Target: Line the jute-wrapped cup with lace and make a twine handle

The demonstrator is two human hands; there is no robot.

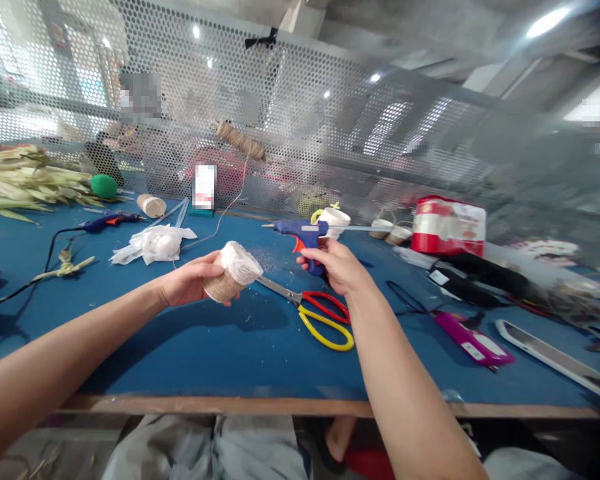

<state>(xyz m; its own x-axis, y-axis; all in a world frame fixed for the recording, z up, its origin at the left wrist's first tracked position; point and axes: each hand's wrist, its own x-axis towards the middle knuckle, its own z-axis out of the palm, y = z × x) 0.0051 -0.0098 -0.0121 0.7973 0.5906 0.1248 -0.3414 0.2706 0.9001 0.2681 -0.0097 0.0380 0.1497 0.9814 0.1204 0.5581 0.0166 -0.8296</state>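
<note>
My left hand [187,283] is wrapped round a small twine-covered cup [230,273] topped with white lace, held tilted above the blue table [195,347]. My right hand [337,267] grips the handle of a blue glue gun [300,232] with an orange trigger, its nozzle pointing left, a short way to the right of the cup. Red and yellow scissors [320,313] lie on the table just under and between both hands.
A second glue gun [111,220], crumpled white fabric [153,243], a green ball [103,185] and dried leaves [25,183] lie at the left. A twine spool [240,141] hangs on the perforated screen [330,120]. Small cups [390,230], a red-white package [447,227], a magenta tool [473,340] and black cables [480,277] sit right.
</note>
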